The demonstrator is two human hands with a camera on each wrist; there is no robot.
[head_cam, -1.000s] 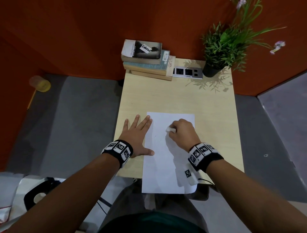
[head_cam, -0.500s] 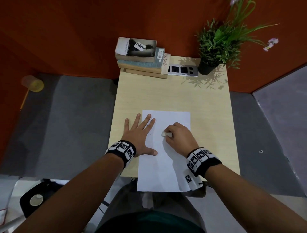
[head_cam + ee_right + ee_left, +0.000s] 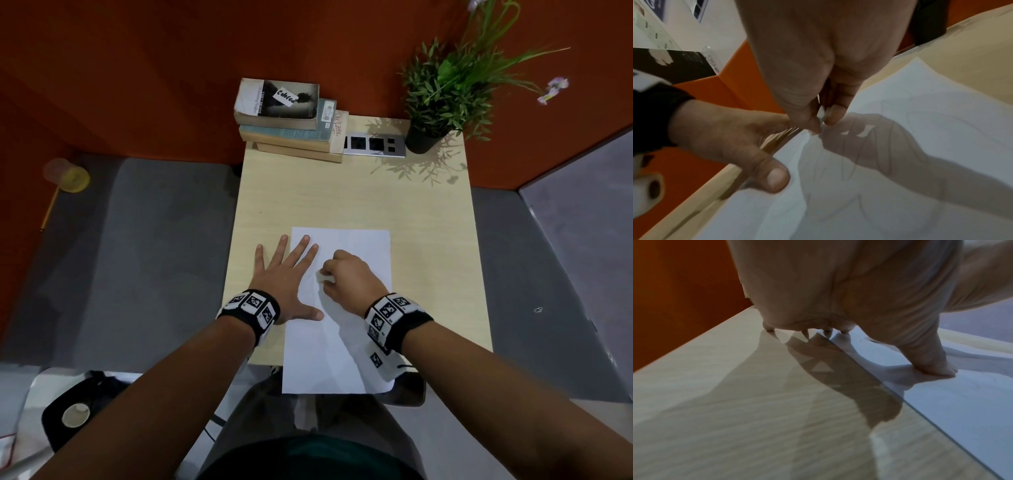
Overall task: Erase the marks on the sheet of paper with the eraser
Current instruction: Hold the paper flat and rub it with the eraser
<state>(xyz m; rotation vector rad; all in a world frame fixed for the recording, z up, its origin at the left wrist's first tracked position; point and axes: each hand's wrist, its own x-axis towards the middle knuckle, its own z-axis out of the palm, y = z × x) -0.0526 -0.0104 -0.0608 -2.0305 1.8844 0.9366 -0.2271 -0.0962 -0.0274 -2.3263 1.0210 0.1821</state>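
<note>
- One light wooden desk (image 3: pixel 359 192) stands against an orange wall, with grey floor on either side.
- One potted plant (image 3: pixel 442 89) sits at the desk's far right corner; its pot is black.
- Three books lie in one stack (image 3: pixel 287 120) at the far left corner, and one silver socket panel (image 3: pixel 375 145) lies between the stack and the pot.
- One white sheet of paper (image 3: pixel 342 342) lies on the near half of the desk, its near edge hanging past the desk edge; faint pencil lines (image 3: pixel 838 165) show on it.
- One left hand (image 3: pixel 286 277) lies flat with all five fingers straight and spread: thumb (image 3: pixel 929 363) and two fingers press the sheet's left margin, the other two rest on bare desk.
- One right hand (image 3: pixel 352 277) is curled over the middle of the sheet, thumb and fingers nipping the eraser.
- One small white eraser (image 3: pixel 323 277) touches the paper just beside the left hand's index finger.
- One yellow cup (image 3: pixel 68 174) lies on the floor, far left.
</note>
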